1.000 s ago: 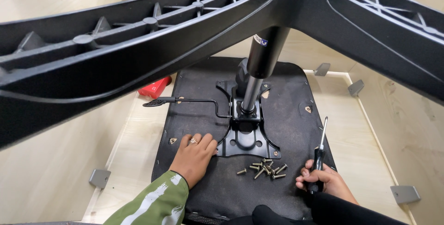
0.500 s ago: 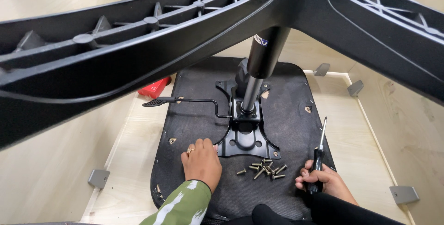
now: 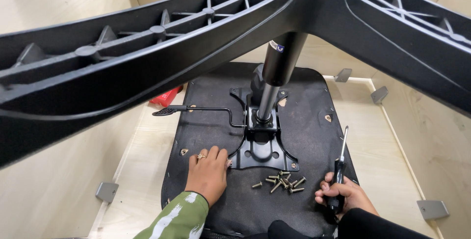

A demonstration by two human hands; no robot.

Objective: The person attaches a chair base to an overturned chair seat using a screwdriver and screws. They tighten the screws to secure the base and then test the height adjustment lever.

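Note:
An upturned office chair fills the view: its black star base (image 3: 206, 47) spreads across the top, and the gas cylinder (image 3: 274, 72) runs down to a black metal mounting plate (image 3: 262, 148) on the seat underside (image 3: 304, 121). My left hand (image 3: 210, 172), with a ring on one finger, lies flat on the seat, fingertips at the plate's left edge. My right hand (image 3: 341, 195) rests on the seat's near right part, gripping a black-handled screwdriver (image 3: 339, 170) that points away from me. Several loose screws (image 3: 282, 182) lie between my hands.
The chair sits inside a light wooden box with grey metal corner brackets (image 3: 107, 191) (image 3: 431, 208) (image 3: 379, 94). A black adjustment lever (image 3: 196, 110) sticks out left from the plate. A red object (image 3: 166, 96) lies beyond the seat's left edge.
My left hand slid a little toward me and rightward, then came back up against the plate's left edge. My right hand and the screwdriver stayed put.

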